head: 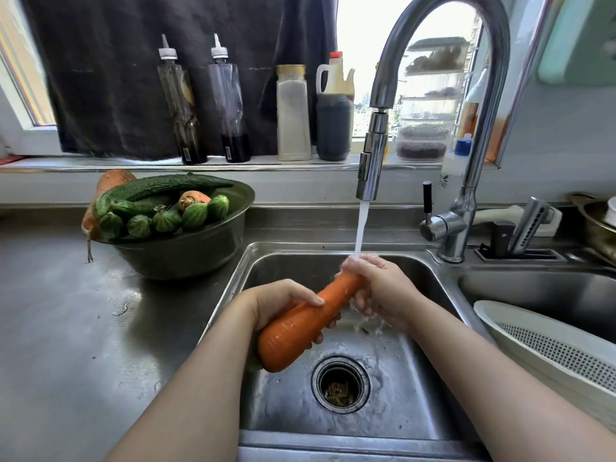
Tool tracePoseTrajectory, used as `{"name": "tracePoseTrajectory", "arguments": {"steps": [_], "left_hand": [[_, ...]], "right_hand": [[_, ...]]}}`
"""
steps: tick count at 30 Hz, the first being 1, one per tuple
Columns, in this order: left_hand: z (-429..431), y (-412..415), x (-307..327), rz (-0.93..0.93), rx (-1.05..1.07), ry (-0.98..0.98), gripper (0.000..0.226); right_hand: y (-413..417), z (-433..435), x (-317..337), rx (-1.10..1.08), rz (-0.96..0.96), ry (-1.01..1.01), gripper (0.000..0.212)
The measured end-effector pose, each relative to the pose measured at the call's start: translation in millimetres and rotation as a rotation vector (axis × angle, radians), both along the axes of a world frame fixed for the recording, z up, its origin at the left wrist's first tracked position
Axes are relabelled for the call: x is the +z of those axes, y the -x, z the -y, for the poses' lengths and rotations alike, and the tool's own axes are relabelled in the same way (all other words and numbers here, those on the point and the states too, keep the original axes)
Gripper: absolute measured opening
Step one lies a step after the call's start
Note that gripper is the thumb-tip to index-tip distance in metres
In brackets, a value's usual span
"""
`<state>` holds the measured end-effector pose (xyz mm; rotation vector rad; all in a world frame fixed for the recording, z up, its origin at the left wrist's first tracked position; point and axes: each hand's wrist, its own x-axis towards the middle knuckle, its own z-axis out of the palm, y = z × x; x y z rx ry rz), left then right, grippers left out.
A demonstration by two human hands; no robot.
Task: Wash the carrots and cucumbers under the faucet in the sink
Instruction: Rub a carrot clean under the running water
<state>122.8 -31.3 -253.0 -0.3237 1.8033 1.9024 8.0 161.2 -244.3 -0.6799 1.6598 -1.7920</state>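
Note:
A large wet orange carrot (300, 323) lies slanted above the steel sink (383, 425), thick end toward me. My left hand (283, 305) is wrapped around its middle. My right hand (376, 288) is closed around the thin far end, right under the water stream (361, 228) that runs from the faucet (371, 168). On the counter to the left, a dark green bowl (186, 251) holds several cucumbers (160, 190) and carrots (191, 199).
A drain strainer (340, 383) sits in the sink floor. A white colander (553, 351) lies in the second basin at right. Bottles (293, 115) line the windowsill behind. The faucet handle (433, 226) and a knife block (520, 235) stand at the right rear.

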Motion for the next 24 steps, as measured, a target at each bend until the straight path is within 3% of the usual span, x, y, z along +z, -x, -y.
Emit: {"name": "tracePoseTrajectory", "arguments": {"steps": [4,6,12,16,20,24], "left_hand": [[1.2,0.9,-2.8,-0.050,0.012,0.068,0.058],[0.1,2.2,-3.0,-0.134,0.060,0.162,0.046],[-5.8,1.6,-0.5,-0.240,0.133,0.321,0.025],[-12.1,1.6,3.9,-0.244,0.141,0.213,0.035],[-15.2,1.9,5.4,-0.133,0.136,0.030,0.049],[-17.0,0.0,7.7,-0.082,0.134,-0.040,0.052]], "right_hand": [[0.9,-1.3,4.5,0.055,0.144,0.086,0.020],[2.8,-3.7,5.3,0.092,0.182,0.103,0.019],[2.3,-3.4,4.8,0.017,0.077,0.019,0.021],[8.9,0.0,4.1,-0.043,0.130,0.040,0.038],[8.8,-6.4,6.2,0.081,0.268,0.151,0.027],[5.4,-8.3,6.2,0.092,0.239,0.123,0.036]]}}
